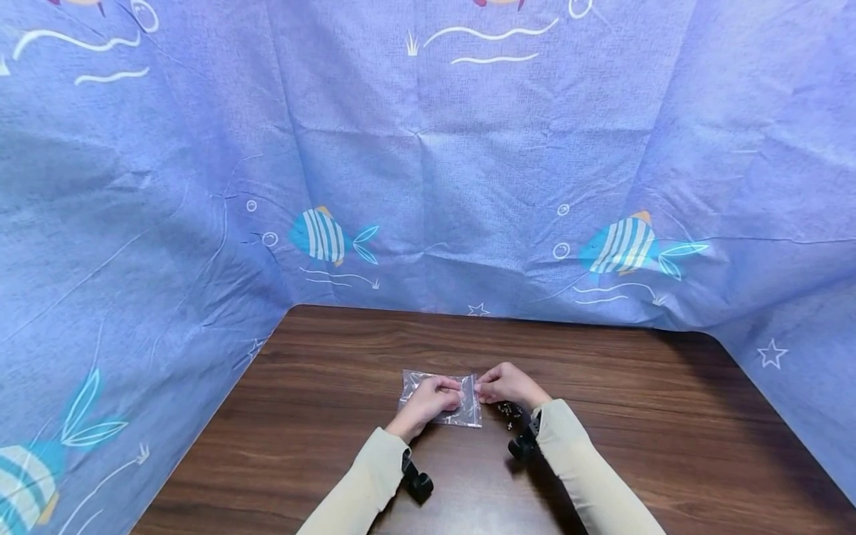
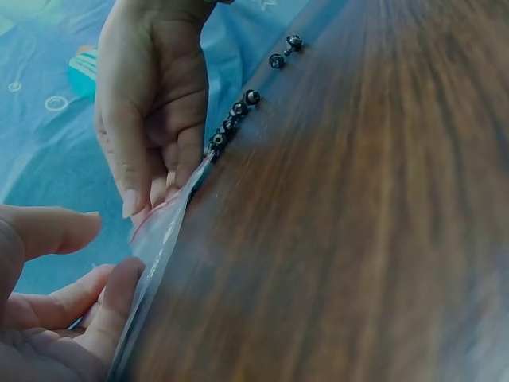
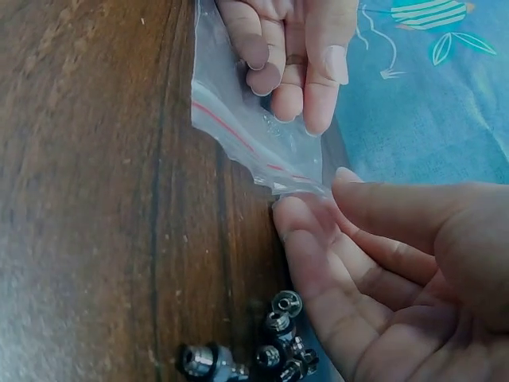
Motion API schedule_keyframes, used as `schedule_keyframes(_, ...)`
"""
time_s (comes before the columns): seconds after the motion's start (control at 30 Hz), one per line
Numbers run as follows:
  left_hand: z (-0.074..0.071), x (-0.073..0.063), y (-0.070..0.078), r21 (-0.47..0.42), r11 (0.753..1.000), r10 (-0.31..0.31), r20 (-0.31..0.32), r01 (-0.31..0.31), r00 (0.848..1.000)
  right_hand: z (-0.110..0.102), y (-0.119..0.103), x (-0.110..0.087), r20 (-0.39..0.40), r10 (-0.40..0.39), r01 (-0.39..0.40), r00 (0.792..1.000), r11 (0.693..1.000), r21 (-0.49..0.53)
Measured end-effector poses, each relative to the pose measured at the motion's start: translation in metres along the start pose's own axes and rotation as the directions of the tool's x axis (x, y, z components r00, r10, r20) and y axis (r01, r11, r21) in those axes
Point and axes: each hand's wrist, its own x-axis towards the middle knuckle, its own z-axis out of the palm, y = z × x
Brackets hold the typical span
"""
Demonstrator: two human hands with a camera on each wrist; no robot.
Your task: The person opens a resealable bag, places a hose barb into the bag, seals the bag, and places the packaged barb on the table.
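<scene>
A clear zip bag (image 1: 471, 409) with a red line along its mouth lies flat on the wooden table. My left hand (image 1: 429, 403) rests on the bag, fingers loosely extended and the thumb held apart, as the left wrist view shows. At the bag's mouth, my right hand (image 3: 382, 263) pinches the edge between thumb and fingertips. Beside that hand sits a small cluster of black and silver threaded metal fittings (image 3: 278, 322); their exact kind is unclear. In the left wrist view a few fittings (image 2: 277, 60) lie apart from the others.
The dark wooden table (image 1: 321, 371) spreads around both hands. A blue fish-print cloth (image 1: 468, 186) hangs along its back and sides. Black wrist cameras (image 1: 420, 487) are strapped to both forearms, close above the table.
</scene>
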Motion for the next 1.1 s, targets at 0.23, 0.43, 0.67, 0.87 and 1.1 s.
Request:
schedule_keyframes(0.23, 0.002, -0.001, 0.0, 0.064, 0.998, 0.016, 0.0, -0.016, 1.0, 0.0, 0.001, 0.002, 0.036, 0.014, -0.013, 0.999, 1.0, -0.003)
schedule_keyframes(0.43, 0.003, -0.004, 0.001, 0.104, 0.994, 0.038, -0.013, -0.037, 0.999, -0.003, 0.006, 0.006, 0.106, 0.017, -0.024, 0.994, 0.998, 0.065)
schedule_keyframes(0.67, 0.003, -0.002, 0.001, 0.153, 0.987, 0.044, -0.015, -0.041, 0.999, -0.005, 0.017, 0.013, 0.157, -0.036, 0.009, 0.987, 0.986, 0.166)
schedule_keyframes(0.87, 0.003, -0.001, -0.001, 0.155, 0.987, 0.049, -0.007, -0.048, 0.999, 0.004, 0.002, 0.01, 0.146, -0.012, -0.016, 0.989, 0.982, 0.191)
schedule_keyframes(1.1, 0.003, -0.002, -0.001, 0.131, 0.989, 0.07, -0.015, -0.068, 0.997, 0.007, -0.001, 0.011, 0.139, -0.02, -0.005, 0.99, 0.984, 0.177)
